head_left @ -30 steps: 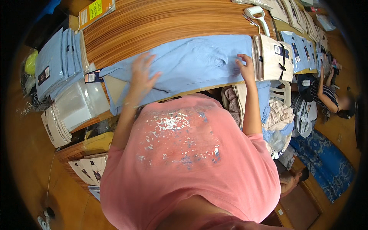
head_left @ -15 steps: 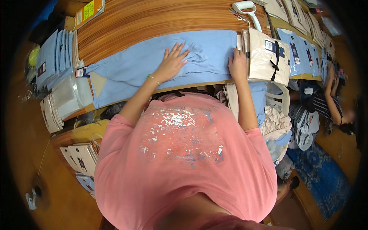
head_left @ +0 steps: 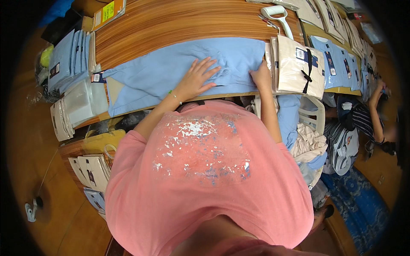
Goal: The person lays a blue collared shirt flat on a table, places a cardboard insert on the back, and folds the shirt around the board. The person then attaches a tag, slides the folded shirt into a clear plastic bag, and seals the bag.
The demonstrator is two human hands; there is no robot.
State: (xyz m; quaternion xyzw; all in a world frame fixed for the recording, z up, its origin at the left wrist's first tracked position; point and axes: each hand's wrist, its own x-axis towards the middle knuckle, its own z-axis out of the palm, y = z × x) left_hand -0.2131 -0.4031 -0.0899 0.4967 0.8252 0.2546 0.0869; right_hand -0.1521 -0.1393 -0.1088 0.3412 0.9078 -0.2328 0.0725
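A light blue garment [head_left: 158, 70] lies stretched lengthwise along the near side of the wooden table, with small wrinkles near its middle. At its left end is a dark printed tag [head_left: 98, 78], next to a beige triangle of cloth or table. My left hand [head_left: 197, 80] rests flat on the garment's middle, fingers spread. At the garment's right end my right hand [head_left: 261, 77] is closed over the edge, thumb toward the cloth; its fingertips are partly hidden.
Bagged beige garments [head_left: 294, 68] with a black tie stand just right of my right hand. A white lint roller [head_left: 279, 19] lies behind them. Bagged blue garments [head_left: 64, 59] are stacked at the left. Another person's arm [head_left: 376, 106] shows at the far right.
My left hand has slid slightly right and nearer across the garment. My right hand has drawn nearer along the right edge, its fingers now more curled.
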